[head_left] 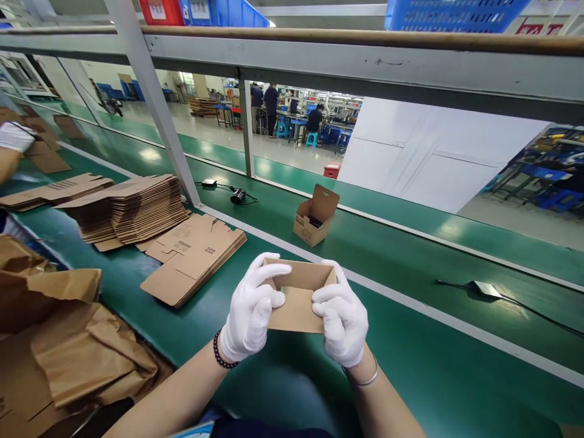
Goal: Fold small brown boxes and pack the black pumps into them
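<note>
A partly folded brown cardboard box (298, 310) is held up in front of me, above the green surface. My left hand (252, 310), in a white glove, grips its left side with fingers over the rim. On the opposite side my right hand (341, 316), also gloved, pinches the right wall and the inner flap. The box's underside is hidden. To the left lie flat box blanks (194, 255) in a low stack, printed and die-cut. Behind them a taller pile of blanks (141, 210) leans over.
An open-lidded small box (314, 219) with something dark inside stands on the green conveyor (387, 243). A black device with a cable (238, 196) and a cabled adapter (486, 291) lie there too. Crumpled brown paper (91, 353) is at left; another person's gloved hand (16, 137) is far left.
</note>
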The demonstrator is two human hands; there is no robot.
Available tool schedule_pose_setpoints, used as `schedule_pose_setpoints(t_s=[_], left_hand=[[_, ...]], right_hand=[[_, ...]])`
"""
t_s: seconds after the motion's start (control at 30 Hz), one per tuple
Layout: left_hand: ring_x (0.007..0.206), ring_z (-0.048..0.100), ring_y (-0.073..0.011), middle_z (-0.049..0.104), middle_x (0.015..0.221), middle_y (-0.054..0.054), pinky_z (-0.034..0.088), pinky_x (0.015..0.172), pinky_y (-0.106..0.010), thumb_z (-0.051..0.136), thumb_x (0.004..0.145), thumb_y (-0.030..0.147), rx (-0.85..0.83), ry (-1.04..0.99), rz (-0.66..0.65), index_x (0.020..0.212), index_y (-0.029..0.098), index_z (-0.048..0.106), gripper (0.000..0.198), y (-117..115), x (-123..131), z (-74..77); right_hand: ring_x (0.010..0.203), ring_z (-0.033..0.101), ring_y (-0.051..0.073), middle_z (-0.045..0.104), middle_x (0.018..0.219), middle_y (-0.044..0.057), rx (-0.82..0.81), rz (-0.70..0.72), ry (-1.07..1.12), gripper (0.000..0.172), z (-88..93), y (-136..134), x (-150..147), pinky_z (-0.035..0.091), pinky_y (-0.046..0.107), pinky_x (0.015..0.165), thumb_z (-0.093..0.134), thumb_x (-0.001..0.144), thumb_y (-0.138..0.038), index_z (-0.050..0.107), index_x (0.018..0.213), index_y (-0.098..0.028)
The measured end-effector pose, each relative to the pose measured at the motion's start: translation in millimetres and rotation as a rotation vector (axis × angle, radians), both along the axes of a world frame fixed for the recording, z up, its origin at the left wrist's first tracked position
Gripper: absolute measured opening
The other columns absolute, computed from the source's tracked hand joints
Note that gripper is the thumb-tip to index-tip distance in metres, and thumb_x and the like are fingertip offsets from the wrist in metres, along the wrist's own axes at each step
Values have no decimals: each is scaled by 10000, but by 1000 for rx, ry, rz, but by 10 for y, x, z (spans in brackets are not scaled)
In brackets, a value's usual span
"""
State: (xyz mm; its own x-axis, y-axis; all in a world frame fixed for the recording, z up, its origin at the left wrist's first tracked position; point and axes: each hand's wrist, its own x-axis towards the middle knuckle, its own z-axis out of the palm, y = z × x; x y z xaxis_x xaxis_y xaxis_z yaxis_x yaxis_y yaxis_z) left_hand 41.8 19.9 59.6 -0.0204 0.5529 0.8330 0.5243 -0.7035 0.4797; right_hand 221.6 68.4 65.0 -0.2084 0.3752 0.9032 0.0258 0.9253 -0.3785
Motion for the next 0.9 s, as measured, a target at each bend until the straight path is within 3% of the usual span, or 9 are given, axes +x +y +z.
schedule_pose_setpoints(t_s=[0.4,0.47,0.53,0.6,0.7,0.8,0.9], left_hand=[[1249,509,-312,520,1337,-123,437,1014,-555,294,1013,435,-32,15,1,856,213,519,353,-49,49,-4],[1293,482,-334,408,1447,-159,437,1033,-559,393,961,589,-77,46,-20,997,218,524,394,-67,44,38],[1369,403,-380,231,1556,-197,426,1060,-574,604,812,683,-175,133,-62,1211,225,486,618,-65,7,83],[1412,333,-405,163,1591,-180,400,1088,-588,791,696,574,-282,284,-85,1329,256,476,775,-36,-62,105],[1389,357,-385,319,1536,-116,373,1110,-596,849,670,371,-403,453,-94,1261,315,619,637,34,-193,66],[1369,397,-377,392,1515,-87,350,1141,-582,847,659,407,-501,253,-82,1172,306,705,542,86,-328,-24],[1364,436,-371,497,1467,-73,376,1148,-533,767,727,492,-543,-395,-19,1156,258,716,491,113,-466,-69]], right_hand=[[940,646,248,581,763,0,24,0,12,201,17,0,46,494,666,936,438,867,-89,555,782,-229],[999,641,273,600,806,18,11,-9,4,186,1,32,87,476,680,952,433,912,-156,585,840,-234],[1091,621,303,625,886,44,-15,-28,0,188,-25,70,120,468,676,966,431,958,-240,612,911,-235],[1172,592,324,644,989,73,-23,-43,-12,202,-58,103,131,471,662,976,441,984,-312,626,1001,-233],[1258,548,333,651,1132,108,-45,-28,-63,271,-117,143,110,465,635,1008,438,1008,-395,620,1123,-230],[1359,464,322,590,1341,137,-145,-6,-75,432,-192,232,86,402,608,1092,354,1027,-492,583,1271,-219],[1382,445,290,528,1442,139,-386,-125,12,474,-280,419,86,327,563,1163,408,1007,-509,548,1346,-208]])
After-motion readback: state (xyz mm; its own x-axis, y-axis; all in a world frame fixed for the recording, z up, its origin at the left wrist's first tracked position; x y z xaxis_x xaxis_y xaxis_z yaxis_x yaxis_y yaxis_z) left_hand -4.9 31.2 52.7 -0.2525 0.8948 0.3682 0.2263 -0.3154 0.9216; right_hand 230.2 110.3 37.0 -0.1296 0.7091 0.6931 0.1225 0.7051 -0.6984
